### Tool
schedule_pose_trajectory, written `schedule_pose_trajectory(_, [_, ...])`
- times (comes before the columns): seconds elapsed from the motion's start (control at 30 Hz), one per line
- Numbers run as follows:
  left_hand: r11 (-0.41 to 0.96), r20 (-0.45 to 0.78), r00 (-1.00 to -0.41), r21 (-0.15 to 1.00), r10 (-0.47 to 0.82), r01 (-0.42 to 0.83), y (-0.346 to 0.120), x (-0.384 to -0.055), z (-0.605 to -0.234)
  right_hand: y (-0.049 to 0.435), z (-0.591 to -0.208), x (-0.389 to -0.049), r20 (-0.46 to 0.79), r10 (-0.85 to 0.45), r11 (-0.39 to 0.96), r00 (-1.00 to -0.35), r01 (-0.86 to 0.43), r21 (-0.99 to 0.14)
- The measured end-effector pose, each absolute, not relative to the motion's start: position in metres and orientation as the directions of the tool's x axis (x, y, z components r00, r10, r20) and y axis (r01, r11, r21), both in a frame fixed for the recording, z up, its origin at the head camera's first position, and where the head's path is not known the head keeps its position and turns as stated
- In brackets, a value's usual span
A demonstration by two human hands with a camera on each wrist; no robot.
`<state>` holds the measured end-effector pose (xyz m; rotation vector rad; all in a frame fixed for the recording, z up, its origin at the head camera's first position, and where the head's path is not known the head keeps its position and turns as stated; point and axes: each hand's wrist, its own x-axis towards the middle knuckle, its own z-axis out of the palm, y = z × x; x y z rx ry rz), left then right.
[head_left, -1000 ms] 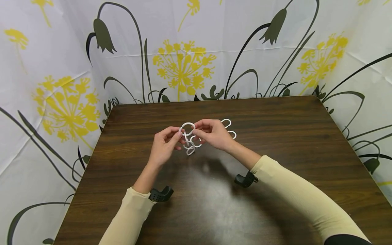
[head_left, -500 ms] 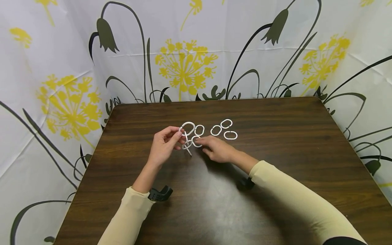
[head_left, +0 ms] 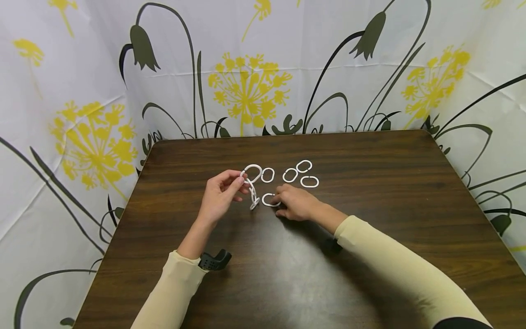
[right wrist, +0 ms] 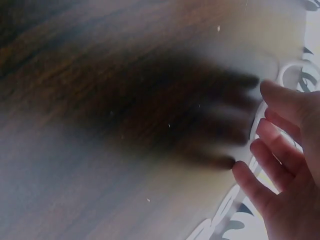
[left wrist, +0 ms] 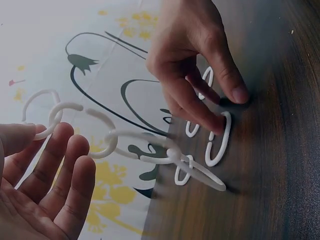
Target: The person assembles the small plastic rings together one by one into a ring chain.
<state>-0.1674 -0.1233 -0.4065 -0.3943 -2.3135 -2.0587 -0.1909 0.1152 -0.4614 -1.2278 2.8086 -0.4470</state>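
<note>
A short chain of white, C-shaped plastic links [head_left: 253, 194] hangs from my left hand [head_left: 222, 194], whose thumb and fingers pinch it near the top. In the left wrist view the linked pieces [left wrist: 111, 135] stretch from those fingertips toward the tabletop. My right hand [head_left: 297, 202] is low over the table, right of the chain. Its fingertips touch a loose white link [head_left: 263, 199] lying there, and the thumb stands apart from it. The right wrist view shows the right hand's fingers [right wrist: 252, 187] spread, close above the wood.
More loose white links lie farther back on the dark wooden table [head_left: 197, 157]: one link [head_left: 273, 175] just behind the chain, and several others, including a link [head_left: 309, 186], to the right. A flowered curtain [head_left: 172, 100] hangs behind the table.
My right hand has left the held chain and come down to the table. It has drawn one loose link rightward and nearer. My left hand stays in place while the chain's lower end swings.
</note>
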Motion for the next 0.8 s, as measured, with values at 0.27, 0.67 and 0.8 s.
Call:
schedule_pose_trajectory(0.27, [0.096, 0.192, -0.963, 0.972, 0.189, 0.213, -0.123, -0.167, -0.407, 0.12, -0.463, -0.192, 0.086, -0.734, 0.638, -0.674, -0.727, -0.254])
schedule_pose_trajectory(0.67, [0.094, 0.181, -0.964, 0.975, 0.193, 0.202, -0.124, -0.165, -0.408, 0.122, -0.455, -0.197, 0.052, -0.707, 0.653, -0.705, -0.68, -0.333])
schedule_pose_trajectory(0.8, [0.094, 0.18, -0.964, 0.975, 0.197, 0.201, -0.124, -0.166, -0.409, 0.123, -0.451, -0.199, 0.087, -0.647, 0.67, -0.757, -0.619, -0.41])
